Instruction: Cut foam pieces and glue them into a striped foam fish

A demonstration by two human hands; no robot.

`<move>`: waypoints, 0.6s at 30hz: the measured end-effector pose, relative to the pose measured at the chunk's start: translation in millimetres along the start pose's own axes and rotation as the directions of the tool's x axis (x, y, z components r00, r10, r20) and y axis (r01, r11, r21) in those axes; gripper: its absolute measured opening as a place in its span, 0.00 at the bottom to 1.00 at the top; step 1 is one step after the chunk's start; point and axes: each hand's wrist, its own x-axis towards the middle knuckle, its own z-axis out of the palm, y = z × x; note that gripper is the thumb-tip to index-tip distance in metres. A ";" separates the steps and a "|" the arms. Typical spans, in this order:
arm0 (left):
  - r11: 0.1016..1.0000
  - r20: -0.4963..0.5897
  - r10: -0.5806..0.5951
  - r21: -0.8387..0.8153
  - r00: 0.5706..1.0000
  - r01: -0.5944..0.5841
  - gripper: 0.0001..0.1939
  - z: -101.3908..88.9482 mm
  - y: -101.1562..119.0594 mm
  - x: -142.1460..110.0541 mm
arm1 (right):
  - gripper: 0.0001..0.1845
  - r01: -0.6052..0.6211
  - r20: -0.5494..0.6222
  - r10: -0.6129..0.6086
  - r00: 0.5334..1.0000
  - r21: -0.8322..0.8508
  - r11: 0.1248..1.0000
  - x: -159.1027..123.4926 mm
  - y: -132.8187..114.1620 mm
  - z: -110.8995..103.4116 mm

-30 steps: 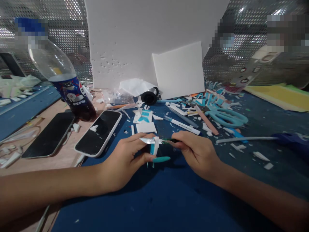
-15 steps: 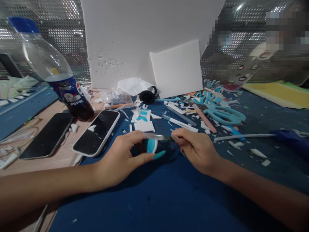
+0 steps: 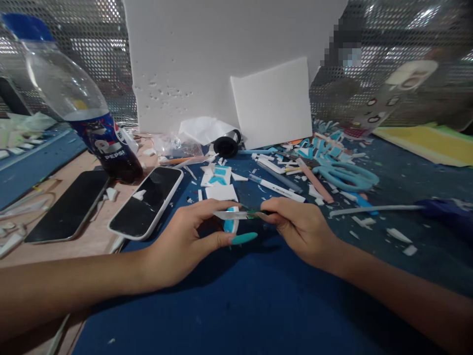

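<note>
Between the thumb and fingers of my left hand point(image 3: 185, 246) is a small white foam piece with a blue face point(image 3: 229, 226). Long teal nails show on that hand. My right hand point(image 3: 301, 229) is closed round the handle end of a knife point(image 3: 229, 215), whose flat silvery blade points left and crosses in front of the foam piece. Most of the knife's handle is hidden in the fingers. Whether the blade touches the foam I cannot tell. Just beyond my hands lie a white foam square point(image 3: 221, 193) and a white piece with blue shapes point(image 3: 217, 176).
Two phones point(image 3: 148, 204) and a Pepsi bottle point(image 3: 99, 133) stand or lie at left. Blue scissors point(image 3: 349, 176), a white pen point(image 3: 277, 188), a glue gun point(image 3: 443, 217) and foam scraps point(image 3: 399, 235) are at right. A white foam board point(image 3: 207, 59) rises behind the blue mat point(image 3: 229, 315).
The knife blade has shifted left and lower, now across the foam piece. The foam piece has turned, showing a narrower blue face. Both hands stay in nearly the same place.
</note>
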 end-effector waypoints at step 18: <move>0.959 -0.139 0.157 0.260 0.978 -0.117 0.17 0.3 -2.8 1.0 | 0.14 -0.218 -0.010 0.223 0.975 0.174 0.960 -4.2 1.6 1.9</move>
